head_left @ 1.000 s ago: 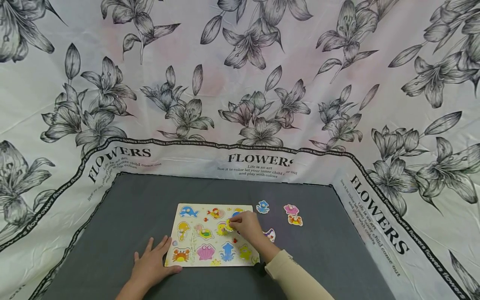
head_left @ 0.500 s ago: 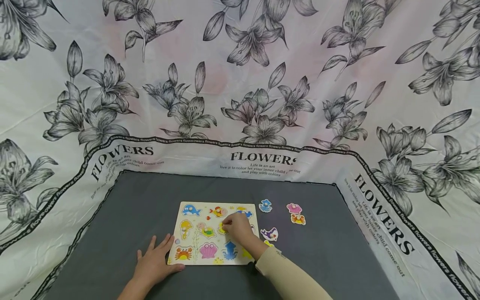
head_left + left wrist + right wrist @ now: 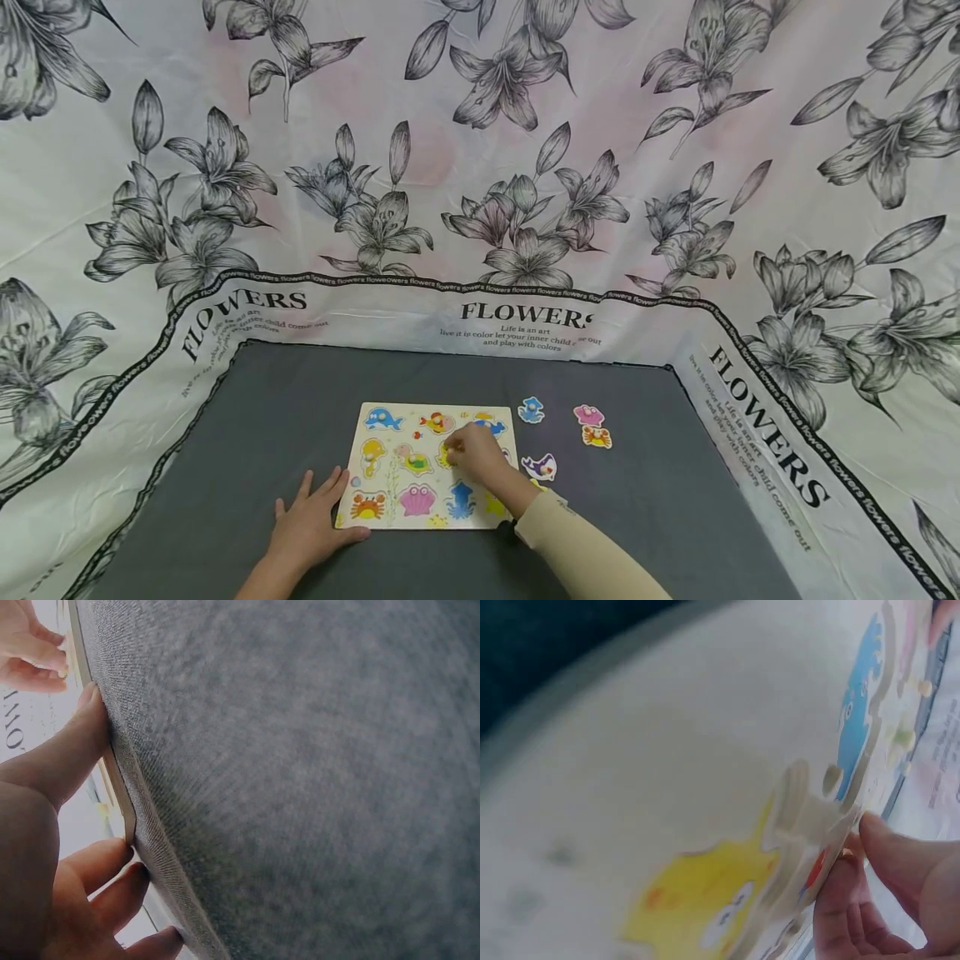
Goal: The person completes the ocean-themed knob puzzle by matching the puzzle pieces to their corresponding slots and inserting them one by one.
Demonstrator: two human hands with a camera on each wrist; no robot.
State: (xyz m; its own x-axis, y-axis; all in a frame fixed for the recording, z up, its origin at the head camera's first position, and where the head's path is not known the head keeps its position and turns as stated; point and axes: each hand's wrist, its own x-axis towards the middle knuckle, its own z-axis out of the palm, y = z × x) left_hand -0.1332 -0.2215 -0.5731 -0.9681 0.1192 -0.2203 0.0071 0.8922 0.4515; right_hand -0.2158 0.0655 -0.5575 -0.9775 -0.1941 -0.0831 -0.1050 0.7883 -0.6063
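Observation:
A pale puzzle board [image 3: 401, 523] with sea-animal shapes lies on the dark table. My left hand [image 3: 307, 521] rests at its near left corner, fingers spread by the left side and thumb along the front edge. In the left wrist view, the thumb and fingers touch the board's rim. My right hand [image 3: 480, 458] pinches a small yellow puzzle piece [image 3: 444, 454] over the middle-right of the board; the hand covers most of it. In the right wrist view, the thumb and fingertips come together at the board's surface, while a yellow starfish shape [image 3: 697, 892] appears up close.
To the right of the board lie loose pieces: a blue squid [image 3: 531, 410], a pink shell [image 3: 588, 415], an orange crab [image 3: 597, 437] and a purple-and-white whale [image 3: 539, 467]. My right sleeve [image 3: 577, 542] crosses the near right side. Flower-printed cloth [image 3: 375, 325] surrounds the dark tabletop.
My right hand has moved a little left with the yellow puzzle piece, onto the yellow shape of the board, and stayed there over the last half second. The left hand keeps its place.

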